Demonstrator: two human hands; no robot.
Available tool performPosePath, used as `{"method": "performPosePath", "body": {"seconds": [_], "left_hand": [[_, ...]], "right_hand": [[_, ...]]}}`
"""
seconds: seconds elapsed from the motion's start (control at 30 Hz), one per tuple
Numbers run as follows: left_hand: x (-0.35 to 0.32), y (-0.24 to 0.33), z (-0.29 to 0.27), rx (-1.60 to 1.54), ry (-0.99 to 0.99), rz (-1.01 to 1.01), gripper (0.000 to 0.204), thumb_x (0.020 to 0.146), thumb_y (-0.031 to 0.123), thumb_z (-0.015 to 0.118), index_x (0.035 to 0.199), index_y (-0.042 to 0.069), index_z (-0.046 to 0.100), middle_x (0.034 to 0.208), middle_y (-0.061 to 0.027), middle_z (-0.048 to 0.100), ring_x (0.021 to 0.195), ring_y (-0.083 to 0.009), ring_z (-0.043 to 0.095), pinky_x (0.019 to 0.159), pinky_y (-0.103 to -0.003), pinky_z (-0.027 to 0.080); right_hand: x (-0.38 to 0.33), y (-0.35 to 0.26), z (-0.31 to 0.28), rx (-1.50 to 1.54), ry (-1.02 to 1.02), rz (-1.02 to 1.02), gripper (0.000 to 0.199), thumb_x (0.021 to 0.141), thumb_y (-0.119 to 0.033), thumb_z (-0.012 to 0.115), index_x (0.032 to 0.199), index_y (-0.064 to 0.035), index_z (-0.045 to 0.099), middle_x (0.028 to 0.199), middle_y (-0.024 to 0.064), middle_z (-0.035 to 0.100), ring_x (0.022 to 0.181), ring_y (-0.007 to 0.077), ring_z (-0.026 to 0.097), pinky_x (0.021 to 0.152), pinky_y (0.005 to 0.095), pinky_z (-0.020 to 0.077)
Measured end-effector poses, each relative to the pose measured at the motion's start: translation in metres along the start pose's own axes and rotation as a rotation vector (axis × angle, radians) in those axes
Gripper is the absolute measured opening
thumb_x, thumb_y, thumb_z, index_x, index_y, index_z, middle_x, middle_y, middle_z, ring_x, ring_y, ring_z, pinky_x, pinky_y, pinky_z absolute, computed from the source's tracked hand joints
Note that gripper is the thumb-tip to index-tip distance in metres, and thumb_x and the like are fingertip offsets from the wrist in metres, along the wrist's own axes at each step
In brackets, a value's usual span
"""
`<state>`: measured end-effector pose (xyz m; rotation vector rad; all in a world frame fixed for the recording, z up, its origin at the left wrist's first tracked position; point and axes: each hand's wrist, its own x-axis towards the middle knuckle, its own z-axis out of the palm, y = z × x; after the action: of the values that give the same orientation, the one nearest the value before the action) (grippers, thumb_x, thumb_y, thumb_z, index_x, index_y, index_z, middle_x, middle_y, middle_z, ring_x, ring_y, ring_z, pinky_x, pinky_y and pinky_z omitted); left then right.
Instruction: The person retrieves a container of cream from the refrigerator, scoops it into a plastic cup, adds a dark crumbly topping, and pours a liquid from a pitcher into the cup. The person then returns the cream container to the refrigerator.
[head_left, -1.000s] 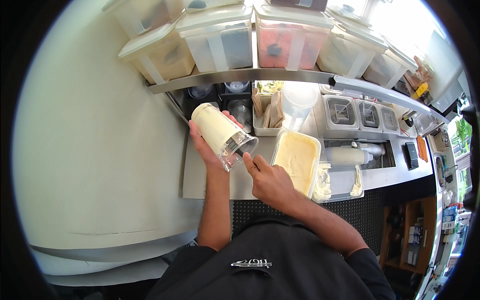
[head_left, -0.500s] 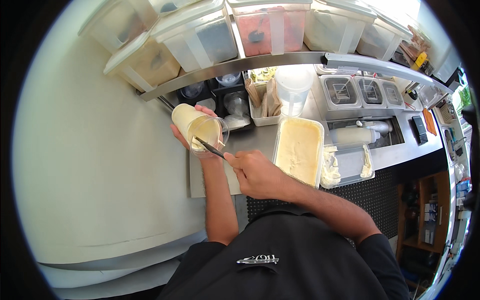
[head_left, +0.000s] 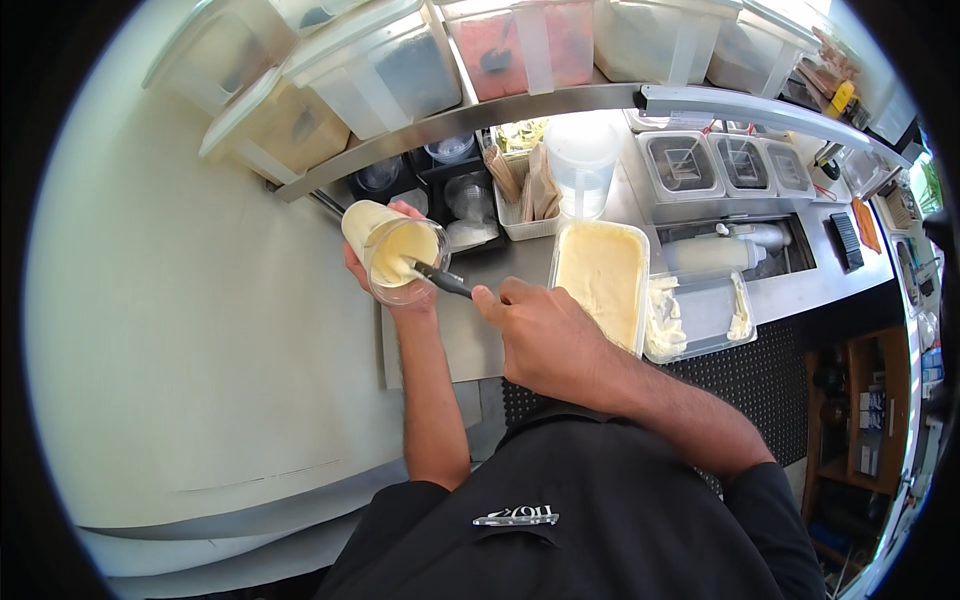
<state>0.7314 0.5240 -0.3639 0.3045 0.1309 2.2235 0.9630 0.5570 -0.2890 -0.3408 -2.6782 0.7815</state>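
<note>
A tilted clear plastic cup [head_left: 362,228] is wrapped in the fingers of my left hand [head_left: 414,299]. Its mouth faces up and toward me, and pale yellow cream [head_left: 398,248] coats the inside. My right hand [head_left: 545,330] is closed around the dark handle of a spatula [head_left: 446,282], whose tip reaches into the cup and touches the cream; the blade's end is hidden there. Right of the cup, a rectangular tub [head_left: 645,290] of the same pale cream sits on the counter, close to my right forearm.
Beside the tub lies a clear container [head_left: 707,312] smeared with cream. A white bucket [head_left: 583,165] and a basket of wooden sticks [head_left: 530,229] stand behind. Lidded bins [head_left: 375,70] line a shelf [head_left: 480,118] above. Bottles [head_left: 710,255] lie in a counter recess.
My right hand has shifted to the right and slightly down with the spatula, whose tip is now deeper in the cream. The cup's mouth has turned more toward view.
</note>
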Motion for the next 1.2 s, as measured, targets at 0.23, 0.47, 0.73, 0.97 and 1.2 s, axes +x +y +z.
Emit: {"method": "performPosePath", "body": {"seconds": [0.23, 0.47, 0.73, 0.97, 1.2], "left_hand": [[0.000, 0.002, -0.017, -0.232, -0.333, -0.242, 0.070, 0.089, 0.061, 0.060, 0.124, 0.000, 0.059, 0.124, -0.0160, 0.061, 0.117, -0.0304, 0.057, 0.102, -0.045, 0.047], [-0.017, -0.008, 0.013, -0.034, 0.020, -0.044, 0.067, 0.088, 0.062, 0.060, 0.123, 0.005, 0.060, 0.125, -0.0162, 0.060, 0.116, -0.0342, 0.057, 0.104, -0.046, 0.046], [-0.009, 0.026, -0.032, -0.120, -0.158, -0.120, 0.064, 0.089, 0.052, 0.065, 0.126, 0.001, 0.055, 0.126, -0.0154, 0.057, 0.117, -0.0303, 0.055, 0.105, -0.043, 0.046], [-0.014, 0.012, -0.021, 0.058, -0.064, -0.108, 0.056, 0.091, 0.055, 0.053, 0.118, 0.006, 0.063, 0.110, -0.0155, 0.063, 0.102, -0.0319, 0.058, 0.093, -0.048, 0.052], [-0.011, -0.008, -0.015, -0.024, 0.009, -0.061, 0.064, 0.090, 0.062, 0.059, 0.121, 0.005, 0.060, 0.116, -0.0178, 0.061, 0.107, -0.0304, 0.059, 0.095, -0.042, 0.052]], "right_hand": [[0.010, 0.003, 0.047, 0.132, 0.000, 0.012, 0.058, 0.075, 0.003, 0.059, 0.132, 0.0094, 0.050, 0.098, 0.0189, 0.060, 0.073, 0.0400, 0.063, 0.063, 0.0477, 0.0534], [0.013, 0.007, 0.026, -0.109, 0.077, 0.053, 0.057, 0.077, 0.001, 0.059, 0.133, 0.0072, 0.051, 0.096, 0.0163, 0.058, 0.074, 0.0366, 0.064, 0.060, 0.0454, 0.0529], [-0.021, 0.006, 0.023, 0.230, 0.115, -0.040, 0.051, 0.079, 0.004, 0.055, 0.130, 0.0068, 0.058, 0.085, 0.0177, 0.056, 0.067, 0.0360, 0.060, 0.063, 0.0460, 0.0499], [-0.030, 0.008, 0.044, 0.126, 0.040, 0.013, 0.051, 0.078, 0.006, 0.055, 0.129, 0.0066, 0.058, 0.086, 0.0174, 0.057, 0.065, 0.0361, 0.059, 0.061, 0.0458, 0.0502], [-0.008, 0.019, 0.037, 0.061, 0.153, 0.029, 0.052, 0.077, 0.004, 0.059, 0.128, 0.0055, 0.059, 0.089, 0.0177, 0.058, 0.066, 0.0363, 0.060, 0.062, 0.0454, 0.0519]]}}
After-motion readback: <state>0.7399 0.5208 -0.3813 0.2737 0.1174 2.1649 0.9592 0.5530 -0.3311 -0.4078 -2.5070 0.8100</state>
